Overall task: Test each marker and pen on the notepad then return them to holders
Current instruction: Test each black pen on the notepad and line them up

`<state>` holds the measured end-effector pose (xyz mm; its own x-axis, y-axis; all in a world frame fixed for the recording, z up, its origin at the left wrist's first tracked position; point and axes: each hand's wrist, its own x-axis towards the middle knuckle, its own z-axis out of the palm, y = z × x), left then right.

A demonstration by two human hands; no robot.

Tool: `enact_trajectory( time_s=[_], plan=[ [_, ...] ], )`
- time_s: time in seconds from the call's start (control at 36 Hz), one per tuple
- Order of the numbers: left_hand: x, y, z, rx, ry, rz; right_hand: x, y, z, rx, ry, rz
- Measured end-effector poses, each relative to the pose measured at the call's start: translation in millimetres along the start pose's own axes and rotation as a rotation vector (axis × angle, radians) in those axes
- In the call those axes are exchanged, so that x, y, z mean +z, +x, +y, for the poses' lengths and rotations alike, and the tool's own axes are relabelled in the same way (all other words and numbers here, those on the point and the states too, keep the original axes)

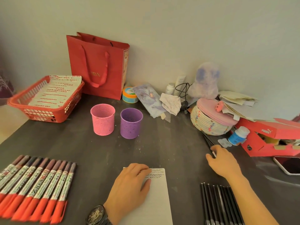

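A white notepad [159, 195] with small test marks near its top lies at the front of the dark desk. My left hand [129, 185] presses flat on it, fingers straight. My right hand [222, 161] pinches a thin black pen [208, 141] that points up and away toward the woven basket. A row of several red-capped markers [37, 185] lies at the front left. Several black pens [220, 203] lie in a row at the front right. A pink holder [103, 119] and a purple holder [131, 123] stand side by side behind the notepad, no pens showing in them.
A red plastic basket [47, 101] with papers and a red gift bag [99, 65] sit at the back left. A woven basket with pink lid [211, 119], a red shoebox [267, 137], a small bottle [238, 135] and a phone [287, 164] crowd the right.
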<state>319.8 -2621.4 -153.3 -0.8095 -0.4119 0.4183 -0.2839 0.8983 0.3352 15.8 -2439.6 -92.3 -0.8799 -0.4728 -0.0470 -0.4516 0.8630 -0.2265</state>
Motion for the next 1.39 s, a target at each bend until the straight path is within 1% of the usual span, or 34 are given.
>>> enact_trajectory(
  time_s=[0.08, 0.22, 0.33, 0.39, 0.44, 0.5, 0.58, 0.67, 0.72, 0.89, 0.97, 1.17, 1.31, 1.39],
  plan=[
    [1, 0, 0, 0.005, 0.002, 0.009, 1, 4, -6, -0.014, -0.097, -0.024],
    [3, -1, -1, -0.002, -0.022, 0.028, 5, -2, -12, 0.007, -0.100, -0.014],
    [3, 0, -1, -0.007, -0.042, 0.027, 0, -5, -15, 0.021, -0.068, -0.124],
    [3, 0, -1, -0.012, -0.055, 0.021, -2, -8, -19, 0.064, 0.080, -0.185],
    [3, 0, -1, -0.020, -0.071, 0.016, -2, -14, -26, 0.127, 0.335, -0.210],
    [2, 0, -1, -0.029, -0.082, 0.008, -4, -26, -38, 0.163, 0.611, -0.209],
    [0, 0, 0, -0.038, -0.083, -0.011, -6, -57, -64, 0.142, 0.979, -0.178],
    [-1, 0, 1, -0.050, -0.091, -0.025, 1, -94, -90, 0.103, 1.217, -0.134],
    [-3, 0, 2, -0.053, -0.100, -0.040, 12, -115, -104, 0.095, 1.310, -0.122],
    [-11, 2, 7, 0.012, -0.155, -0.071, 51, -150, -125, 0.069, 1.321, -0.100],
    [-13, 2, 9, 0.046, -0.169, -0.070, 57, -156, -125, -0.031, 1.267, -0.044],
    [-10, 5, 10, 0.129, -0.128, -0.016, 57, -164, -121, -0.223, 1.212, -0.072],
    [-9, 5, 12, 0.145, -0.066, 0.018, 58, -164, -120, -0.259, 1.263, -0.033],
    [-11, 5, 12, 0.161, -0.047, 0.052, 58, -163, -119, -0.265, 1.288, -0.059]
  ],
)
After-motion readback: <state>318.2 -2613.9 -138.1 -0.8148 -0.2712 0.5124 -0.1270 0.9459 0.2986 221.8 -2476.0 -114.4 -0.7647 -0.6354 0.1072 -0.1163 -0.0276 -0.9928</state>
